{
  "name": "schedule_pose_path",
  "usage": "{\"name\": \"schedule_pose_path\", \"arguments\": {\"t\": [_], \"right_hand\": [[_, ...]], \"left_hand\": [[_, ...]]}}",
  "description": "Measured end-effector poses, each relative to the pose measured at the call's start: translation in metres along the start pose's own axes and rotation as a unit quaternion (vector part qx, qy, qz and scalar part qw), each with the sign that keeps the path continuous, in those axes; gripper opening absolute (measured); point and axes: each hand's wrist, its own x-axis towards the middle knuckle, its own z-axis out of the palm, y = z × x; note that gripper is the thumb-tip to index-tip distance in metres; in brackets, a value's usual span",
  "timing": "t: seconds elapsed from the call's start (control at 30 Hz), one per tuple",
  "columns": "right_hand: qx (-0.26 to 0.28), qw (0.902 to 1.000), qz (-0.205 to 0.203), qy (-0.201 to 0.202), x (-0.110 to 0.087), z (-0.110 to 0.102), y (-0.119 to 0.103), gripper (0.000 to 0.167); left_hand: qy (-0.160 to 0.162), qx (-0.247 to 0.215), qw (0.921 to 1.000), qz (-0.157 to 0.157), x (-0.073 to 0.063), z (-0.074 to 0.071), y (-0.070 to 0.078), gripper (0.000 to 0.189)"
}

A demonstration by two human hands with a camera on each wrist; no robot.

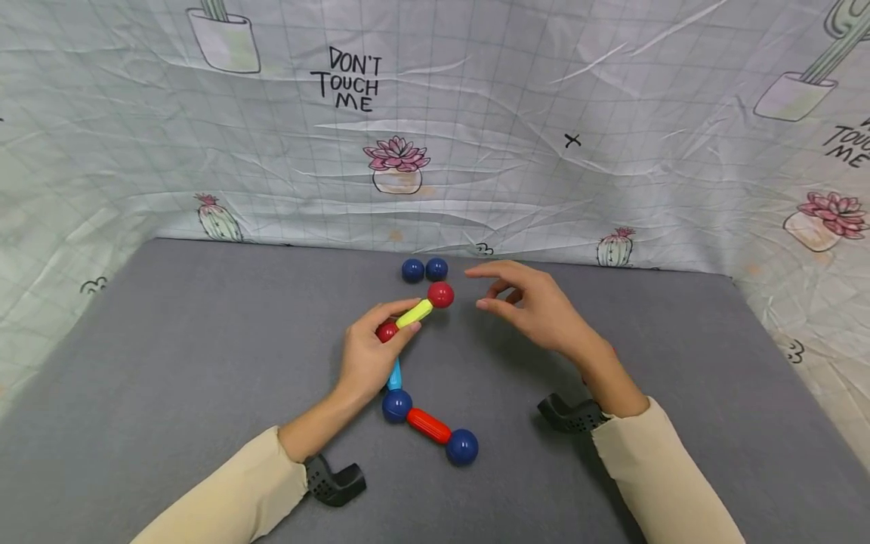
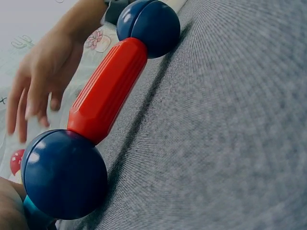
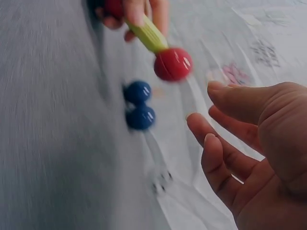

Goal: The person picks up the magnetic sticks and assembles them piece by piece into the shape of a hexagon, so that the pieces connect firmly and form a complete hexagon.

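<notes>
My left hand pinches a yellow-green rod between thumb and fingers. One end of the rod carries a red ball; at its other end another red ball shows beside the palm. From under the hand a light-blue rod runs to a blue ball, joined by a red rod to a further blue ball. My right hand hovers just right of the far red ball, thumb and fingers apart, holding nothing.
Two blue balls sit side by side at the back of the grey table. Behind them hangs a printed cloth. A bit of something red peeks from behind the right forearm. Both wrists wear black camera mounts.
</notes>
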Motion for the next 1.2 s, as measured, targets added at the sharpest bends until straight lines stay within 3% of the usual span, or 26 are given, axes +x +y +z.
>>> {"name": "schedule_pose_path", "arguments": {"t": [0.13, 0.33, 0.6, 0.77, 0.87, 0.97, 1.1, 1.2], "right_hand": [[-0.020, 0.9995, 0.019, 0.017, -0.025, -0.023, 0.010, 0.039], [-0.037, 0.9966, 0.070, 0.021, -0.065, -0.046, 0.034, 0.035], [-0.036, 0.9905, 0.132, 0.013, -0.106, -0.067, 0.065, 0.030], [-0.024, 0.9883, 0.150, -0.007, -0.116, -0.072, 0.087, 0.031], [-0.019, 0.9878, 0.154, -0.019, -0.120, -0.072, 0.096, 0.030], [-0.015, 0.9869, 0.158, -0.030, -0.123, -0.072, 0.101, 0.029], [-0.011, 0.9841, 0.171, -0.045, -0.125, -0.073, 0.102, 0.028], [-0.009, 0.9826, 0.178, -0.050, -0.125, -0.072, 0.102, 0.026]], "left_hand": [[-0.010, -0.007, 0.9999, 0.007, 0.000, 0.000, 0.007, 0.030], [-0.027, -0.012, 0.9995, 0.011, -0.002, -0.003, 0.032, 0.029], [-0.042, -0.021, 0.9989, 0.004, -0.001, 0.002, 0.003, 0.032], [-0.039, -0.021, 0.9990, 0.000, -0.001, -0.001, 0.000, 0.032], [-0.041, -0.020, 0.9990, -0.002, -0.002, -0.003, 0.015, 0.031], [-0.042, -0.025, 0.9988, -0.004, -0.002, -0.002, 0.018, 0.031], [-0.039, -0.028, 0.9988, -0.002, -0.001, 0.001, 0.003, 0.031], [-0.038, -0.026, 0.9989, 0.003, -0.001, 0.000, 0.000, 0.030]]}}
